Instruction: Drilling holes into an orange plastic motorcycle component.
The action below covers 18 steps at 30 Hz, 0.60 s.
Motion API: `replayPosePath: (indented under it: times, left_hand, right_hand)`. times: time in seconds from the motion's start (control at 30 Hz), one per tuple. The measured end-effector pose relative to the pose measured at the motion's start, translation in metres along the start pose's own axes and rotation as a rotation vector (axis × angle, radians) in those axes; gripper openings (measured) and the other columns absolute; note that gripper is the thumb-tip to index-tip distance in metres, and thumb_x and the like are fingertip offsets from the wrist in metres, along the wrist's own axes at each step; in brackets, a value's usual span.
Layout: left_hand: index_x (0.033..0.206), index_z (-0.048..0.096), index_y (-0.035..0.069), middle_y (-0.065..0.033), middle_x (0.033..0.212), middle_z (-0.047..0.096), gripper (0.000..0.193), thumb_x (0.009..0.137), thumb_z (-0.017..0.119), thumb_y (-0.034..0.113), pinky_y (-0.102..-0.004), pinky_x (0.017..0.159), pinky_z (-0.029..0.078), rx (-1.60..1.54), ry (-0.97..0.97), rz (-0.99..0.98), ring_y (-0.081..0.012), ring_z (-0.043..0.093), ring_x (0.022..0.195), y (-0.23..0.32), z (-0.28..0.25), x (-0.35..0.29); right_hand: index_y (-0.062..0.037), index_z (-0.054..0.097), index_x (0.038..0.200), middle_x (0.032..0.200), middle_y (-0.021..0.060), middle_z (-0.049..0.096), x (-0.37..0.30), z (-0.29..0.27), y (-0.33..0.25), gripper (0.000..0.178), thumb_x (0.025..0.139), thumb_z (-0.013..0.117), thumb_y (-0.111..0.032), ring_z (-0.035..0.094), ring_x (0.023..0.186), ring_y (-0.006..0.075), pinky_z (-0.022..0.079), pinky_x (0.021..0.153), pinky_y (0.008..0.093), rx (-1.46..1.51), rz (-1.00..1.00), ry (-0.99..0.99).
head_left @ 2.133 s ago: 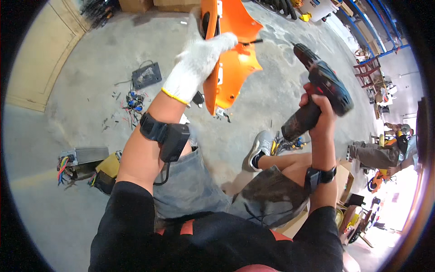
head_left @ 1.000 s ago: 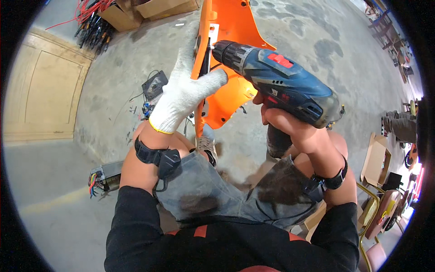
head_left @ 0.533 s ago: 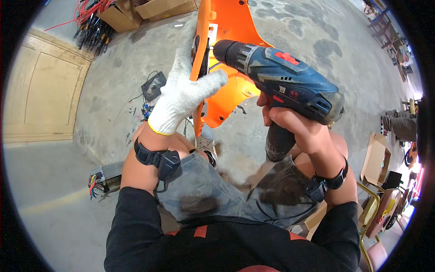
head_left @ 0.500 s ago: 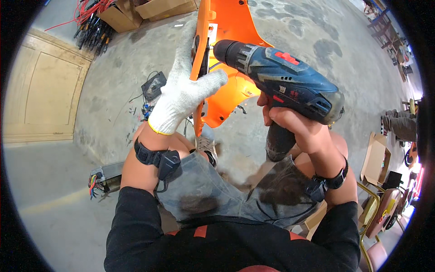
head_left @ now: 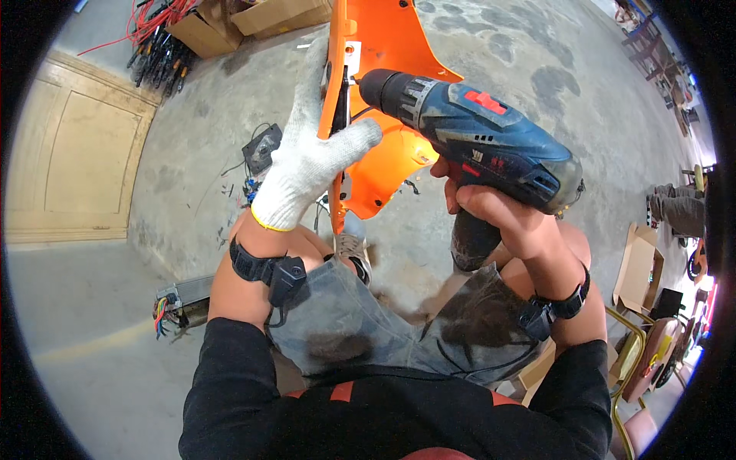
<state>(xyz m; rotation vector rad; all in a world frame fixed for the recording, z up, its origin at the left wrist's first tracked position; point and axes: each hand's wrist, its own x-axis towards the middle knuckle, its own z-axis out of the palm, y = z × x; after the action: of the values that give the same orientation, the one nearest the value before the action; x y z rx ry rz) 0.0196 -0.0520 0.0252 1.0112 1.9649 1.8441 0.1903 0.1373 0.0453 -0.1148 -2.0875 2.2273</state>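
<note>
My left hand (head_left: pixel 303 172), in a white knit glove with a yellow-edged cuff, grips the side of an orange plastic panel (head_left: pixel 387 38). Its thumb lies across the panel's inner side, and the fingers reach up along the outer side. The panel stands on edge, curved, with a dark strip and a small white label inside. Bare, my right hand (head_left: pixel 498 207) is wrapped round the handle of a blue and black cordless drill (head_left: pixel 491 134). The drill points left, its bit close to the dark strip inside the panel; I cannot tell whether they touch.
A black boxy part (head_left: pixel 262 147) with wires lies on the concrete floor beyond my left wrist. Cardboard boxes (head_left: pixel 280 14) and a bundle of black rods (head_left: pixel 161 61) are at the far left, near a cream wooden panel (head_left: pixel 88 153). A gold-framed chair (head_left: pixel 636 345) stands at right.
The panel and the drill have shifted very slightly to the left with my hands. Both grips are the same.
</note>
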Motion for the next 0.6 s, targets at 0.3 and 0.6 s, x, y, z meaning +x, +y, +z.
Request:
replayPosePath:
  times: [0.3,0.6]
  left_hand:
    - [0.15,0.026,0.002,-0.0143,0.123,0.058,0.091,0.076,0.076,0.016,-0.0307,0.083,0.053,-0.055,0.047,-0.086,-0.0191,0.062,0.1,-0.002,0.0,-0.005]
    - [0.151,0.025,0.002,-0.015,0.132,0.055,0.09,0.077,0.075,0.015,-0.0333,0.094,0.05,0.001,0.005,0.033,-0.0218,0.059,0.113,-0.003,-0.006,-0.001]
  right_hand:
    - [0.0003,0.063,0.11,0.088,0.0053,0.065,-0.001,0.002,-0.002,0.025,0.086,0.066,-0.007,0.062,0.077,0.013,0.052,0.07,0.0302,0.051,0.013,0.012]
    - [0.0001,0.062,0.114,0.092,0.0062,0.066,-0.003,0.001,0.0,0.029,0.085,0.064,-0.007,0.062,0.077,0.0137,0.052,0.071,0.03,0.045,0.003,-0.009]
